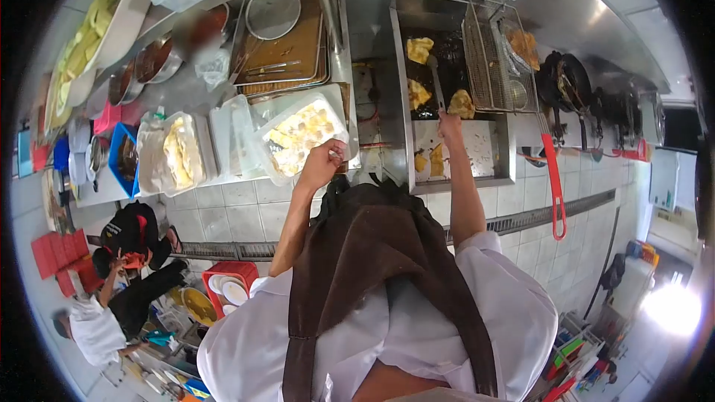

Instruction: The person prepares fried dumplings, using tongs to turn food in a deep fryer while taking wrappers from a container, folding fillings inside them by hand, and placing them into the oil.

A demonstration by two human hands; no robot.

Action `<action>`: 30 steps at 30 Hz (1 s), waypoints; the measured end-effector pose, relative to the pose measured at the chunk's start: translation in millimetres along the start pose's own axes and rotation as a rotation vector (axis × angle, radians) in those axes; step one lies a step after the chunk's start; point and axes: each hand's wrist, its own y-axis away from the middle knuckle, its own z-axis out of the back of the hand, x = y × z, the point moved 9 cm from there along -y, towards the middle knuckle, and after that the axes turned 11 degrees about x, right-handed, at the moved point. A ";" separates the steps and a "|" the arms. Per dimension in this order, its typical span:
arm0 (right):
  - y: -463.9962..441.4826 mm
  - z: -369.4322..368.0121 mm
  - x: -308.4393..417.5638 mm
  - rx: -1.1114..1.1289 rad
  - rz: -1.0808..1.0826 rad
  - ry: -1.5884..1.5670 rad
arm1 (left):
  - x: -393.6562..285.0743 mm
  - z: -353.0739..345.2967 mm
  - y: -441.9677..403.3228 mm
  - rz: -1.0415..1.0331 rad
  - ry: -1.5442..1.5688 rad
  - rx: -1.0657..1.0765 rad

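Observation:
My right hand (449, 128) is closed around the handle end of a long metal utensil (437, 82), which reaches into the fryer; its exact kind is unclear. Golden fried pieces (419, 49) lie in the dark oil, one of them (462, 104) just right of that hand. My left hand (325, 161) has its fingers curled at the near right corner of a white plastic container (272, 167). Pale yellow pieces (302, 134) fill the container. Whether anything is inside the curled fingers is hidden.
A wire fry basket (488, 59) with a red handle (553, 179) sits at the fryer's right, near black pans (564, 82). Trays with a round strainer (273, 12) stand at back left. Another food container (179, 152) is farther left. Another person (97, 327) is low at left.

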 end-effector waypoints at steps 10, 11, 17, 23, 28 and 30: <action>-26.2 -32.6 35.3 0.159 -0.134 -0.391 | 2.6 0.7 10.2 0.023 -0.013 -0.028; -24.3 -29.0 38.1 0.157 -0.121 -0.415 | 2.5 1.0 10.3 0.020 -0.009 -0.038; 34.9 11.2 144.7 -0.466 0.538 0.725 | -3.1 -7.7 6.0 -0.004 0.008 0.004; 16.6 -41.3 146.8 -0.148 0.257 0.977 | -6.7 -13.8 -0.7 -0.064 -0.024 0.065; 45.4 -38.3 135.6 -0.081 0.209 1.057 | -7.9 -11.6 5.4 -0.052 -0.031 0.068; 66.8 -28.0 137.4 -0.087 0.229 0.966 | -4.2 -11.0 7.4 -0.041 -0.034 0.070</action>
